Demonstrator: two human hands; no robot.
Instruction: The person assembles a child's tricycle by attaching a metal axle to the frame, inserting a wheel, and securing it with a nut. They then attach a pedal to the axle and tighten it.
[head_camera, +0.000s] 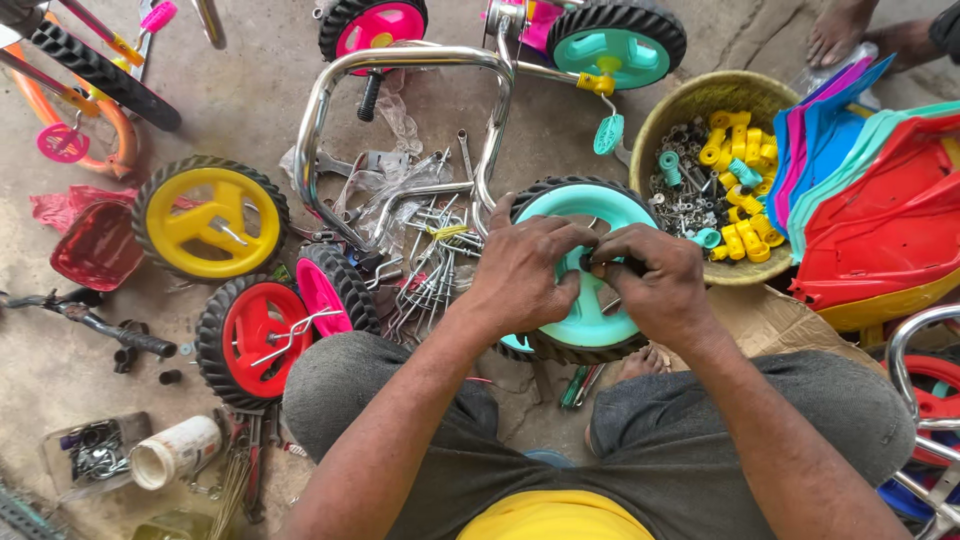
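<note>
Wheel: the teal wheel (590, 310) with the black tyre lies flat on the floor between your knees, just below the chrome frame (400, 60).
Left hand: your left hand (525, 275) rests on the wheel's left half, fingers curled in toward the hub.
Right hand: your right hand (650, 285) meets it at the hub, fingertips pinched on a small dark part; you cannot tell what the part is.
Hands: both are together, touching over the wheel's centre.
Left of you: a yellow wheel (210, 220) and a red wheel (255, 335) lie near a pile of metal rods (430, 275).
Right of you: a woven basket (700, 100) holds yellow and teal fittings, just beside stacked plastic seats (880, 220).
Far edge: another person's bare foot (835, 30) shows.
</note>
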